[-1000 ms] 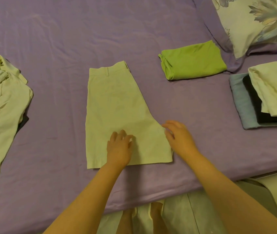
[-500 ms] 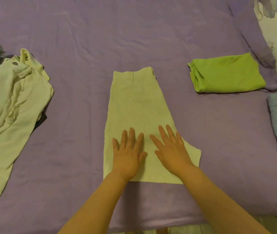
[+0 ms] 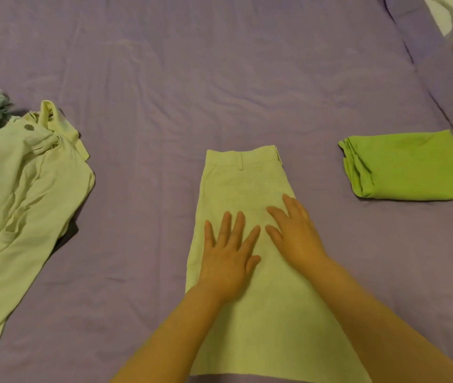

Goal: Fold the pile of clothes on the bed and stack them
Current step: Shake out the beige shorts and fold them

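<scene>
Shorts (image 3: 243, 189), pale, lay halved lengthwise at centre-near of the purple bed (image 3: 150, 64). Left hand (image 3: 226, 261) and right hand (image 3: 295, 233) pressed flat on them, fingers straight, gripping nothing. Unfolded pile (image 3: 18, 194) left; folded green garment (image 3: 410, 167) right.

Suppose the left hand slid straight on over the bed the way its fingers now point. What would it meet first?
The left hand lies flat on the shorts, fingers pointing up the picture. It would likely cross more of the shorts and reach their waistband first. Beyond that only bare sheet shows.
</scene>
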### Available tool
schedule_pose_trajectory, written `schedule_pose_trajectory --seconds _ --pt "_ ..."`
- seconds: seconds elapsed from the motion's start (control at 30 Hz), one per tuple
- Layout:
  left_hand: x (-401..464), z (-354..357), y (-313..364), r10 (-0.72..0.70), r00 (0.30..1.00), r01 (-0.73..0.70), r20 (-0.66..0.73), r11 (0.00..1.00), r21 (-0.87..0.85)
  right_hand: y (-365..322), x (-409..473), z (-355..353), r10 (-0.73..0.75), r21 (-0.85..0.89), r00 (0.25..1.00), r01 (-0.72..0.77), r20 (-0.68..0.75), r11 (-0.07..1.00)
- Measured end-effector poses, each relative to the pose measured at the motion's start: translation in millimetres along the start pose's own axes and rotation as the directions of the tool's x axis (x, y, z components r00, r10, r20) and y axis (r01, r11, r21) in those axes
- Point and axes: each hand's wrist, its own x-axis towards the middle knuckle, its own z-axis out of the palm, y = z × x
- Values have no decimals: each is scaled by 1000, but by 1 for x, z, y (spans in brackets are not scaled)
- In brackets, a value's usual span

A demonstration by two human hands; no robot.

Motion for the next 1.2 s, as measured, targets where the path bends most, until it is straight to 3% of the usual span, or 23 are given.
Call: schedule_pose_trajectory --seconds 0.23,0.3,0.37,0.43,0.53,0.57,0.6,0.67,0.73,0.8,0.87,0.97,1.1,1.2 --pt "31 25 -24 -40 989 36 141 999 34 -8 84 -21 202 335 976 -166 -76 927" --pt "35 26 -27 -32 983 28 180 999 24 -7 99 -26 246 503 966 -175 -79 846" --pt "37 21 -28 -21 977 20 214 1000 8 -10 107 -32 314 686 949 -208 -31 697" --pt "37 12 -28 -7 972 13 237 1000 -22 -15 108 -41 356 780 935 -220 -3 586" --pt "30 -18 -30 -36 975 103 221 948 -302 -24 96 -56 282 853 959 -139 -11 503" --pt "26 -31 -30 -93 976 179 198 857 -483 -26 87 -61 232 872 973 -113 -1 477" --pt "21 -45 -29 -181 966 257 182 690 -676 -28 76 -65 175 887 984 -91 11 452" --pt "11 -72 -24 -373 893 352 254 223 -909 -33 50 -75 74 904 997 -42 11 425" --pt "0 -96 -20 -428 807 363 407 -184 -914 -41 19 -83 -5 894 1000 18 -18 447" --pt "-17 -117 -18 -366 791 325 490 -426 -844 -50 -14 -88 -57 890 998 47 -24 453" --pt "-37 -134 -16 -317 803 299 504 -518 -801 -53 -45 -90 -120 896 993 52 1 440" --pt "-64 -145 -12 -316 803 284 504 -540 -792 -47 -90 -88 -216 851 976 87 31 517" --pt "-94 -153 -7 -311 732 392 607 -537 -747 -39 -140 -95 -321 760 944 150 81 632" --pt "-115 -156 3 -267 676 463 687 -572 -677 -35 -170 -98 -377 733 919 180 113 656"
